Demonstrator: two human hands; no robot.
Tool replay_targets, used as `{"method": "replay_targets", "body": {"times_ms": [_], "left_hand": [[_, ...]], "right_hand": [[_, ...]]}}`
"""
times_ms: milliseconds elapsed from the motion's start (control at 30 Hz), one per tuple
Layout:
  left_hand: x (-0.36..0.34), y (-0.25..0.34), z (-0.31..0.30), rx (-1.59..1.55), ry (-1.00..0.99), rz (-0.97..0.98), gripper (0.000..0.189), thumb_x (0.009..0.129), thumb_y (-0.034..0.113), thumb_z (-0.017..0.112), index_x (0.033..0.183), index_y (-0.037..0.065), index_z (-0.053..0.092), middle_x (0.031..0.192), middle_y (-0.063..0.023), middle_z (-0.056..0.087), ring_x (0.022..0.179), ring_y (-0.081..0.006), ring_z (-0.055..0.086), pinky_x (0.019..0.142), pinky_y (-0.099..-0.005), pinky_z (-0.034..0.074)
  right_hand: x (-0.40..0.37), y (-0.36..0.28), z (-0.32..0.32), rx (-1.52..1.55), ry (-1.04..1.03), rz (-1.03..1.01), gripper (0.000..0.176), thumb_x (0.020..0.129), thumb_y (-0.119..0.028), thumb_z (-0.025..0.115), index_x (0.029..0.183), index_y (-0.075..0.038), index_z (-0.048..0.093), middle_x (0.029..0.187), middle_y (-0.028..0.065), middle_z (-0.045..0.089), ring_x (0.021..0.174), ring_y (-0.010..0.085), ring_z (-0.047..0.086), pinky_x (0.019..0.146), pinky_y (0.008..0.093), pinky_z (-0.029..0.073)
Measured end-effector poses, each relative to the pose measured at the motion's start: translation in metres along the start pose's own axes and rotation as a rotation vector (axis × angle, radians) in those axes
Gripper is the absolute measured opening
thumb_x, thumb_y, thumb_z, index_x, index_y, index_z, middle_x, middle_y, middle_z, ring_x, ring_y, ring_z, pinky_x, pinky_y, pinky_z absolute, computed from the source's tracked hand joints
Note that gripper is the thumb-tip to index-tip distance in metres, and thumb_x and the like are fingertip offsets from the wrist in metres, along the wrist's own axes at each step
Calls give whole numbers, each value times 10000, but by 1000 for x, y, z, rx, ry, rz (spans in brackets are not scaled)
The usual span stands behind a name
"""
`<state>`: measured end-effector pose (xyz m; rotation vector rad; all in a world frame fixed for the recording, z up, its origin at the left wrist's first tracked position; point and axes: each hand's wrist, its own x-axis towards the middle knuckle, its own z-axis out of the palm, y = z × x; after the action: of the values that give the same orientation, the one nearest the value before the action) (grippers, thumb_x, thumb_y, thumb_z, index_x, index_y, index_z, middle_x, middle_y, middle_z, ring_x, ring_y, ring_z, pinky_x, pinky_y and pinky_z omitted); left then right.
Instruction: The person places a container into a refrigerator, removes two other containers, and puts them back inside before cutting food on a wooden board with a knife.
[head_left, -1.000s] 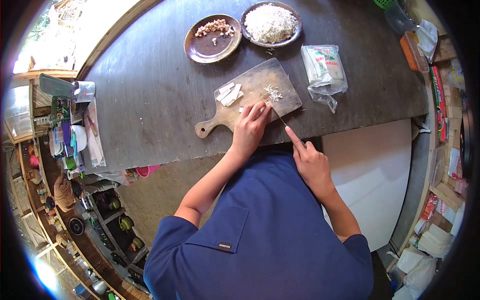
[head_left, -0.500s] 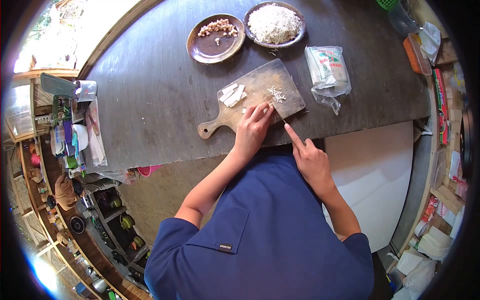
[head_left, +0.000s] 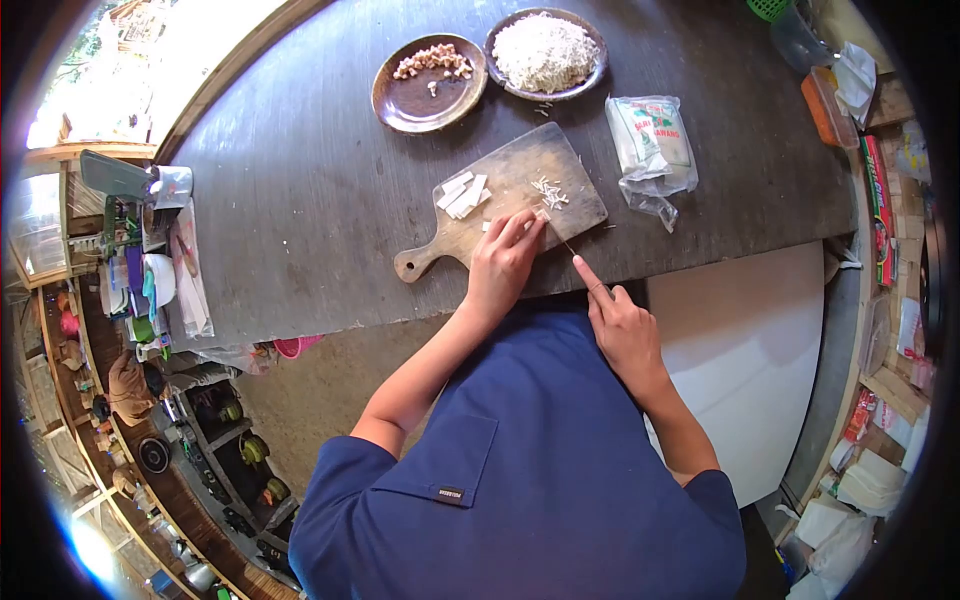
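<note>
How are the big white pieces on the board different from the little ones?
The big white pieces are wide, flat slabs; the little ones are thin slivers. The big pieces lie close together; the little ones are scattered. Both are white and lie on the wooden cutting board.

two plates (head_left: 428,70) lie behind the cutting board (head_left: 500,205), packet (head_left: 650,140) right.

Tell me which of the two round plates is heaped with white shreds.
The plate nearest the plastic packet: white shreds cover it. The other plate is mostly bare, holding a few brown bits.
</note>
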<state>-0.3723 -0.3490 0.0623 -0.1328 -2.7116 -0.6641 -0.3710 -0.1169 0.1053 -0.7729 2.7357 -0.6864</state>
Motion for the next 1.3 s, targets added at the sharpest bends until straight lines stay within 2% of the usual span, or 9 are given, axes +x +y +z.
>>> {"method": "replay_targets", "body": {"times_ms": [233, 400, 467, 533, 600, 667, 900, 1200, 1300], "left_hand": [[-1, 0, 0, 24, -4, 19, 444, 796, 43, 715, 1239, 11, 713, 1266, -74, 665, 1136, -281, 646, 954, -382, 571], [-2, 0, 0, 38, -16, 21, 443, 788, 45, 716, 1230, 9, 714, 1253, -73, 660, 1122, -277, 644, 954, -384, 570], [-2, 1, 0, 33, -8, 19, 442, 789, 44, 716, 1229, 10, 714, 1249, -72, 659, 1118, -275, 643, 953, -385, 570], [-1, 2, -1, 40, 9, 21, 441, 789, 43, 716, 1229, 11, 715, 1245, -70, 657, 1115, -273, 642, 952, -386, 570], [1, 4, -1, 38, 26, -5, 386, 807, 5, 768, 1191, 36, 754, 1190, -49, 694, 1053, -271, 666, 906, -387, 577], [1, 3, -1, 41, 35, -1, 384, 808, 7, 769, 1190, 37, 755, 1190, -48, 695, 1049, -271, 667, 904, -386, 577], [0, 3, 1, 26, 42, -4, 366, 821, 10, 769, 1186, 41, 761, 1190, -45, 697, 1041, -264, 668, 903, -374, 575], [0, 2, -1, 10, 38, 2, 368, 813, -1, 771, 1179, 32, 758, 1190, -49, 699, 1041, -267, 670, 900, -372, 578], [-1, 1, 1, 18, 39, 0, 369, 806, -8, 769, 1173, 32, 758, 1188, -52, 699, 1039, -271, 671, 904, -376, 578]], "right_hand": [[8, -2, 6, -35, -15, -4, 729, 1023, -186, 640, 1655, -429, 370, 758, 134, 552, 566, 352, 662, 547, 500, 596], [13, -7, 8, -68, -8, -6, 742, 1014, -192, 651, 1655, -434, 366, 758, 132, 562, 570, 343, 673, 542, 490, 600], [20, -11, 9, -55, -29, 27, 704, 1032, -177, 625, 1646, -426, 387, 773, 144, 563, 607, 387, 670, 591, 537, 594], [15, -10, 11, -50, -20, 31, 702, 1031, -179, 629, 1644, -425, 391, 768, 141, 562, 603, 388, 669, 592, 536, 595], [10, -8, 11, -45, -1, 22, 700, 1030, -181, 632, 1642, -424, 395, 763, 139, 561, 598, 388, 667, 593, 535, 595], [-3, -4, 9, -105, -12, 20, 735, 1012, -192, 656, 1650, -430, 381, 750, 121, 543, 568, 341, 674, 549, 489, 603], [2, -4, 5, -10, -6, -1, 736, 1018, -187, 648, 1654, -431, 369, 767, 130, 543, 581, 351, 667, 561, 502, 602], [13, -5, 14, -76, 15, -12, 745, 1008, -197, 657, 1654, -430, 370, 765, 136, 561, 565, 347, 676, 535, 488, 597], [12, -6, 15, -40, 9, 11, 705, 1030, -177, 624, 1646, -424, 385, 787, 144, 560, 592, 394, 667, 584, 543, 586]]}}
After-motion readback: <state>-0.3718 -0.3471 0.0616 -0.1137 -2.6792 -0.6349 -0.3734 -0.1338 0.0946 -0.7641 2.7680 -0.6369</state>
